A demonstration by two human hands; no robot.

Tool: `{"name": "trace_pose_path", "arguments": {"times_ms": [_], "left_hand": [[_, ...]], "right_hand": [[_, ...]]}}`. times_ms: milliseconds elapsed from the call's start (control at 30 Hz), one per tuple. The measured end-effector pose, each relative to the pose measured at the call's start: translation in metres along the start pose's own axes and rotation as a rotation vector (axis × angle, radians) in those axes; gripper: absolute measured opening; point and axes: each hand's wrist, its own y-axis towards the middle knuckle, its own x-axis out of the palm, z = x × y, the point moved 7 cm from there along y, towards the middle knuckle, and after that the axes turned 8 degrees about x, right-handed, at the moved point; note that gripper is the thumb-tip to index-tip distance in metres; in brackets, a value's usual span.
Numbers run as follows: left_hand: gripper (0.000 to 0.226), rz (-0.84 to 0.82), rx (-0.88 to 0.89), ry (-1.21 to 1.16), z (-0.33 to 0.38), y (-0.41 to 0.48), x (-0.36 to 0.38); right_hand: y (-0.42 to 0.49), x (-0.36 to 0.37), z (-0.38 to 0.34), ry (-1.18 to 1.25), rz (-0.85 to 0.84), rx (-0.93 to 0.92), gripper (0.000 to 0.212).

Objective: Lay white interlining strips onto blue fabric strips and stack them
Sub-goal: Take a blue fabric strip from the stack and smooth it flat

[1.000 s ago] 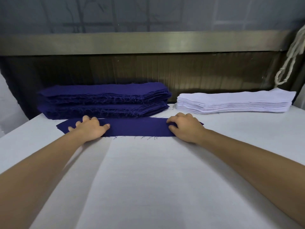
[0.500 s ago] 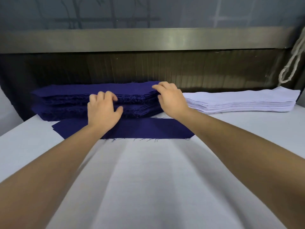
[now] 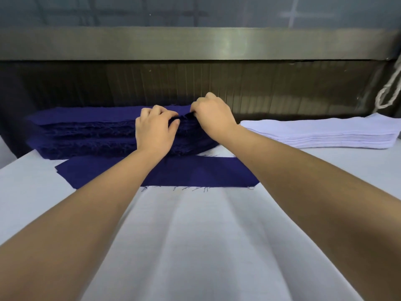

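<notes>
A thick pile of blue fabric strips (image 3: pixel 86 131) lies at the back left of the table. My left hand (image 3: pixel 155 131) and my right hand (image 3: pixel 211 115) are side by side on the pile's right part, and both pinch the near edge of its top strip. One single blue strip (image 3: pixel 195 173) lies flat on the table just in front of the pile, partly under my forearms. A pile of white interlining strips (image 3: pixel 325 133) sits at the back right, untouched.
The table (image 3: pixel 195 246) is covered with a white cloth that has soft folds. A dark metal machine housing (image 3: pixel 195 83) runs along the back edge behind both piles. A white cord (image 3: pixel 390 92) hangs at the far right.
Both hands left the single blue strip on the table, moved back to the blue pile, came close together and took hold of the top strip's edge.
</notes>
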Motion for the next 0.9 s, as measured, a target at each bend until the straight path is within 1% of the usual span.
{"name": "trace_pose_path", "arguments": {"times_ms": [167,333,433,533,600,733,800,900], "left_hand": [[0.027,0.107,-0.015,0.026,-0.004,-0.001,-0.013],[0.026,0.192,-0.044,0.042,-0.003,-0.003,-0.026],[0.027,0.218,-0.042,0.081,0.002,-0.008,-0.03],[0.025,0.217,-0.006,0.108,0.008,-0.013,-0.032],[0.023,0.188,0.057,0.135,0.012,-0.017,-0.031],[0.019,0.123,0.229,0.208,0.032,-0.031,-0.028],[0.015,0.109,0.337,0.248,0.043,-0.038,-0.028],[0.008,0.095,0.473,0.326,0.057,-0.049,-0.025]], "right_hand": [[-0.003,-0.009,0.012,0.275,-0.029,0.141,0.026],[-0.026,-0.026,0.03,0.596,0.046,0.233,0.024],[-0.05,-0.029,0.046,0.724,0.037,0.27,0.024],[-0.079,-0.034,0.067,0.773,0.027,0.266,0.022],[-0.1,-0.036,0.083,0.755,0.022,0.251,0.019],[-0.145,-0.043,0.123,0.64,0.01,0.257,0.01],[-0.163,-0.048,0.145,0.643,0.002,0.296,0.007],[-0.186,-0.055,0.176,0.672,-0.013,0.378,0.011]]}}
